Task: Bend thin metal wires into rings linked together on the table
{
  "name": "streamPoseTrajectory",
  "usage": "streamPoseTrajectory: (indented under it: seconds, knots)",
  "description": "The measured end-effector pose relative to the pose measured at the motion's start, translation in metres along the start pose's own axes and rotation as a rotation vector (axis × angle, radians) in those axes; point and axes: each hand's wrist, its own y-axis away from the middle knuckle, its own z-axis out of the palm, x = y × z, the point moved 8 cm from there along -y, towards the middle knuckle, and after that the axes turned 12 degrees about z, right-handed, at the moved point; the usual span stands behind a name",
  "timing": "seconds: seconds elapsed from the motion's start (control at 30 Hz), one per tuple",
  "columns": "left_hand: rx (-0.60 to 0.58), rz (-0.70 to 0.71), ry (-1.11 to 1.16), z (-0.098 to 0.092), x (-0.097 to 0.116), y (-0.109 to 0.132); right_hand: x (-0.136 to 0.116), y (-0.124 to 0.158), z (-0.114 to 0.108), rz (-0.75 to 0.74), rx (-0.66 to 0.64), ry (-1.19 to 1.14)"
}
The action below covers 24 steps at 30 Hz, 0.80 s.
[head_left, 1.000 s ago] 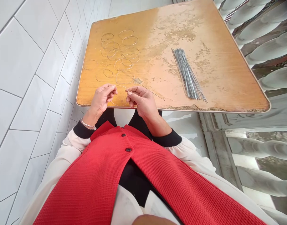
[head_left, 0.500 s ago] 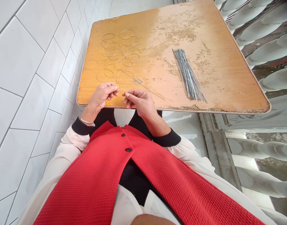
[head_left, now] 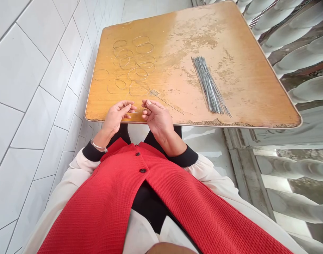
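Observation:
Both my hands are at the near edge of a worn wooden table (head_left: 246, 81). My left hand (head_left: 116, 117) and my right hand (head_left: 156, 117) each pinch one end of a thin wire (head_left: 137, 112) that runs between them, bent into a curve. Several finished wire rings (head_left: 132, 63) lie on the table just beyond my hands. A bundle of straight wires (head_left: 209, 86) rests to the right, out of reach of my fingers. One loose straight wire (head_left: 169, 104) lies near my right hand.
A white tiled wall (head_left: 31, 88) runs along the left side of the table. On the right a balustrade (head_left: 296, 46) stands past the table edge. My red vest (head_left: 119, 208) and lap fill the bottom of the view.
My hands have drawn closer together and slightly toward me, and the wire between them has bent further. Rings and bundle have not moved.

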Motion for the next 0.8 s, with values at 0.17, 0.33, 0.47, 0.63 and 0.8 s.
streamPoseTrajectory:
  seconds: [0.17, 0.33, 0.47, 0.63, 0.8]
  knots:
    - [0.103, 0.039, -0.026, -0.016, 0.004, -0.011, 0.004, 0.002, 0.004, 0.111, -0.054, 0.057]
    - [0.049, 0.173, -0.233, -0.021, 0.022, -0.016, -0.005, 0.004, 0.003, 0.046, -0.029, 0.152]
    - [-0.094, 0.298, -0.318, -0.01, 0.041, -0.019, -0.003, 0.007, 0.008, 0.075, -0.074, 0.148]
    - [-0.113, 0.255, -0.315, -0.007, 0.039, -0.027, 0.002, 0.008, 0.007, 0.105, -0.077, 0.177]
    - [-0.042, 0.265, -0.323, -0.009, 0.034, -0.03, 0.001, 0.007, 0.008, 0.099, -0.107, 0.274]
